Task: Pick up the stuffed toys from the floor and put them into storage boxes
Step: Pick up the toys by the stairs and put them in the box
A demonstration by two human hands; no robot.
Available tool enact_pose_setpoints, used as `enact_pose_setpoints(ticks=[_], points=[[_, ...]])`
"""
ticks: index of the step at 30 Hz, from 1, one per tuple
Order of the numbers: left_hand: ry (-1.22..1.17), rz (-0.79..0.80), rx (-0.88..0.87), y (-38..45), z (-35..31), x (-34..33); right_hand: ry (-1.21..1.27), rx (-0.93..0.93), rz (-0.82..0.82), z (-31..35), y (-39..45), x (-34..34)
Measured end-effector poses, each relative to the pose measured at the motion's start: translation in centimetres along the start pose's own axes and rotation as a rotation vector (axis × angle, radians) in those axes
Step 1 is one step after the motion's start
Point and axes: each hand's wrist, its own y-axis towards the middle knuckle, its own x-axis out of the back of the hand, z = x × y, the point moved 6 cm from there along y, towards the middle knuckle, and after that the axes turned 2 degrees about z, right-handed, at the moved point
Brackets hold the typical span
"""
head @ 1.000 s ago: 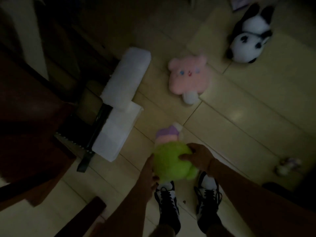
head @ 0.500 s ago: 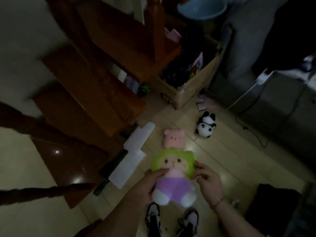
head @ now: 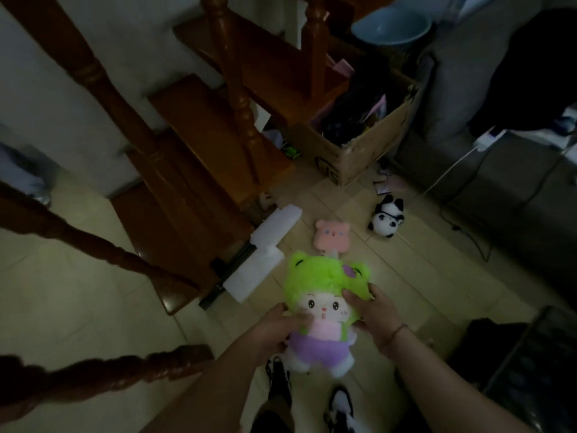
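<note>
Currently the green-hooded doll [head: 324, 310] is held above the floor [head: 406, 276] by both hands, left hand [head: 274, 329] and right hand [head: 374, 320], fingers curled round its sides. It should be carried level to the far cardboard box [head: 359, 151] and released well inside.

I'm looking down in dim light at a pale tiled floor [head: 421, 276]. A dark brown wooden staircase with turned balusters [head: 237, 98] fills the left and centre, against a white wall [head: 46, 89]. A grey sofa [head: 499, 189] runs along the right, a white cable [head: 449, 173] trailing across it.
</note>
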Motion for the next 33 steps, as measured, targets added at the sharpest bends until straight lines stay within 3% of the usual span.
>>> enact_pose_setpoints(ticks=[7, 12, 15, 20, 24, 33], points=[[0.256, 0.177, -0.036, -1.6, 3.6, -1.5, -0.024, 0.121, -0.217, -5.8, -4.8, 2.3], [0.317, 0.2, -0.082, -0.3, 6.7, -1.2, 0.356, 0.061, -0.365, -13.3, -10.5, 1.5], [0.445, 0.251, -0.062, -0.8, 10.1, -2.2, 0.391, 0.101, -0.448, -18.6, -15.6, -0.1], [0.854, 0.486, 0.041, -2.8, 18.2, -6.2, 0.571, -0.03, -0.668, -29.3, -24.1, -1.4], [0.981, 0.688, 0.226, -4.4, 26.1, -8.4, 0.637, -0.062, -0.882, -36.3, -29.4, -0.1], [1.388, 0.868, 0.143, -8.0, 44.2, -9.5, 0.871, -0.053, -1.132, -51.4, -40.0, -3.4]])
